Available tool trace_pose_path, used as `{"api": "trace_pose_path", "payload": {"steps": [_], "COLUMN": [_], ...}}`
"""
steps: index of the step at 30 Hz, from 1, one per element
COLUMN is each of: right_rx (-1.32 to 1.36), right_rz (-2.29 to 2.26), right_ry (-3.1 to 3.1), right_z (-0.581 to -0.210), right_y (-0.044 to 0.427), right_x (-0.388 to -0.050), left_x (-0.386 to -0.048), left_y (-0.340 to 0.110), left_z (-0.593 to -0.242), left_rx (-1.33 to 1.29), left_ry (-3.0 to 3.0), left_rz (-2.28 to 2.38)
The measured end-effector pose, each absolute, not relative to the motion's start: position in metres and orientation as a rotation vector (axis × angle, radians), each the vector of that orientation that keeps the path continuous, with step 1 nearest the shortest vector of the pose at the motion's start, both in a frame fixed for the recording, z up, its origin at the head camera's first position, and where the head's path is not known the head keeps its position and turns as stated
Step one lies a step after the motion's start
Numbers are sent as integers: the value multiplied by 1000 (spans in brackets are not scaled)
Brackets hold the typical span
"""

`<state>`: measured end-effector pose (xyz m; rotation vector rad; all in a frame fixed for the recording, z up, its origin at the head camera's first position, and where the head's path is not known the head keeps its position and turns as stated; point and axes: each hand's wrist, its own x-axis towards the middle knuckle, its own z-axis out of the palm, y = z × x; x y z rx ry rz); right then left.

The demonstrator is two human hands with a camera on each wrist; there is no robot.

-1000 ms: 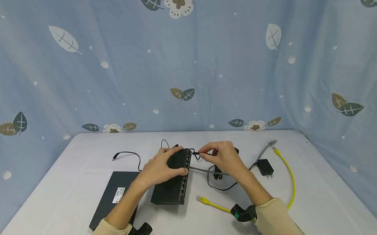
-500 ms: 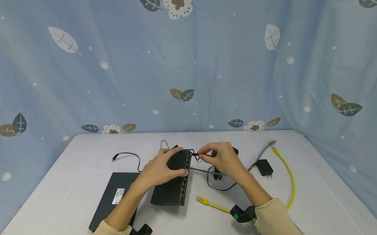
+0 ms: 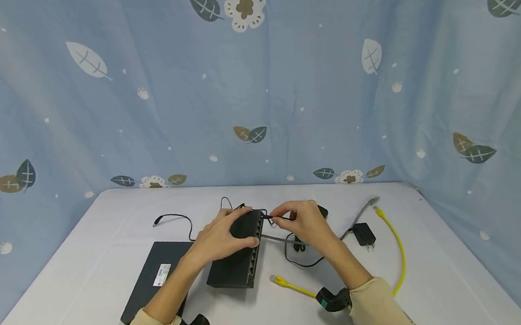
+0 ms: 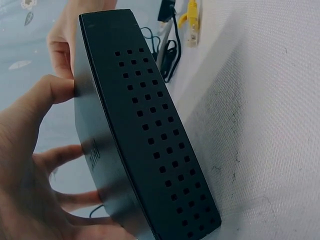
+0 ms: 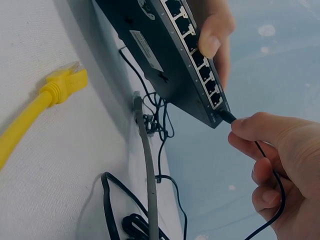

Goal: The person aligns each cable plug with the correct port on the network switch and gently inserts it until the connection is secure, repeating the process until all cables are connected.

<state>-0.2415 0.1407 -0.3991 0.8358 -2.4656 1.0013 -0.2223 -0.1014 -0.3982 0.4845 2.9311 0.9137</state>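
A black network switch (image 3: 233, 266) is tilted up off the white table, its row of ports (image 5: 204, 70) facing right. My left hand (image 3: 220, 235) grips it across the top, thumb on the port edge and fingers over the far side. In the left wrist view the switch's vented side (image 4: 155, 130) fills the middle. My right hand (image 3: 306, 221) pinches a black power plug (image 5: 227, 117) between thumb and index finger. The plug's tip meets the end of the port row; how deep it sits cannot be told. Its thin black cord (image 5: 277, 185) runs back under the right palm.
A flat black device (image 3: 157, 268) with a white label lies left of the switch. Yellow network cable (image 3: 399, 243) curves at the right, its near plug (image 5: 67, 82) below the switch. A grey cable (image 5: 145, 160) and black power adapter (image 3: 364, 233) lie behind and right.
The view has tilted slightly, so everything sits a little lower in the frame. Both hands keep their holds on the switch and the plug, with hardly any visible movement.
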Motion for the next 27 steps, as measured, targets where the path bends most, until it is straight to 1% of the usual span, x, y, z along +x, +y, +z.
{"api": "trace_pose_path", "payload": {"steps": [13, 27], "right_rx": [892, 862], "right_rz": [992, 1026], "right_ry": [-2379, -2371], "right_z": [-402, -402], "right_y": [140, 139], "right_x": [-244, -244], "left_x": [-223, -222], "left_y": [-101, -102], "left_z": [-399, -399], "left_rx": [474, 508], "left_ry": [2943, 2950], "left_rz": [902, 922]}}
